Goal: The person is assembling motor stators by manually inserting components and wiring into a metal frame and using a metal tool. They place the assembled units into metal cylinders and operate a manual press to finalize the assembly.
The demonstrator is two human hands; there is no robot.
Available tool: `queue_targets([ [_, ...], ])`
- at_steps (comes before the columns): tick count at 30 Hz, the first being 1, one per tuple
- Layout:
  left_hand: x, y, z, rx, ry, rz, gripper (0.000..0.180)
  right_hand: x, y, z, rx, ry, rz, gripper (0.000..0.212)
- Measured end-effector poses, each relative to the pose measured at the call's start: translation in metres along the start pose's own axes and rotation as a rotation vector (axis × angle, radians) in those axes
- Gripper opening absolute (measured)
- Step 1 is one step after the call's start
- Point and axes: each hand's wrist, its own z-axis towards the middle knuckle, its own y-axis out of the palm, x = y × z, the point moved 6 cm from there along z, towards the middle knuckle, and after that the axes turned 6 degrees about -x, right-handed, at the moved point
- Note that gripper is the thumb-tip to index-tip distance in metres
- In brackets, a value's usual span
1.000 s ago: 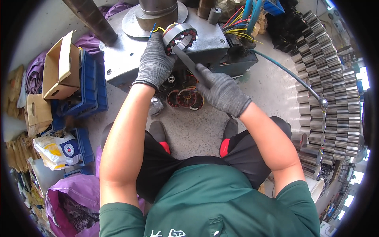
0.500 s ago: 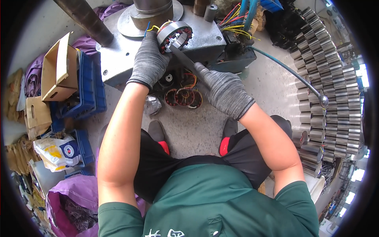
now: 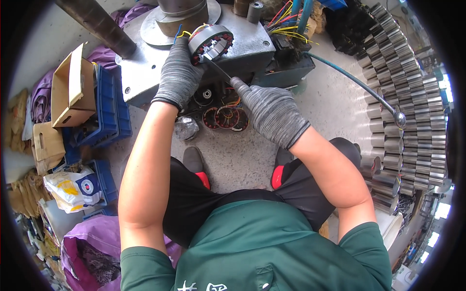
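My left hand (image 3: 178, 75), in a grey knit glove, grips a motor stator (image 3: 206, 37) by its left side. The stator is a steel ring with red and white parts inside and yellow and blue wires at its back. It is tilted toward me over the steel machine table (image 3: 145, 72). In my gloved right hand (image 3: 274, 111) is a flat metal blade-like tool (image 3: 219, 70), its fingers wrapped round the near end. The tool's far tip is at the stator's lower inner edge; whether it touches cannot be made out.
Wound stator rings (image 3: 227, 117) lie on the floor below the table beside a plastic-wrapped bundle (image 3: 186, 128). Steel cylinders (image 3: 412, 116) stand stacked at right. A cardboard box (image 3: 75, 89) and blue crates (image 3: 109, 104) are at left. Coloured wires (image 3: 291, 30) and a lever (image 3: 357, 80) are at far right.
The tool has turned from showing its broad face to nearly edge-on. The stator and my left hand have shifted slightly left, and my right hand has drawn slightly left.
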Motion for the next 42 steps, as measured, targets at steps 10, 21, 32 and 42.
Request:
queue_targets([
  [10, 0.004, -0.002, 0.003, 0.004, -0.011, 0.043, 0.060, 0.006, 0.003, 0.010, -0.115, 0.078, 0.085, 0.070],
  [21, 0.016, 0.004, -0.005, -0.010, 0.002, -0.080, 0.055, 0.012, 0.000, 0.038, -0.085, 0.096, 0.204, 0.060],
  [32, 0.025, 0.001, -0.007, -0.032, -0.088, -0.037, 0.060, 0.007, 0.004, 0.012, -0.045, 0.064, 0.062, 0.061],
  [42, 0.029, 0.006, -0.007, -0.039, -0.019, 0.030, 0.056, 0.021, 0.001, -0.028, 0.034, -0.005, 0.117, 0.061],
])
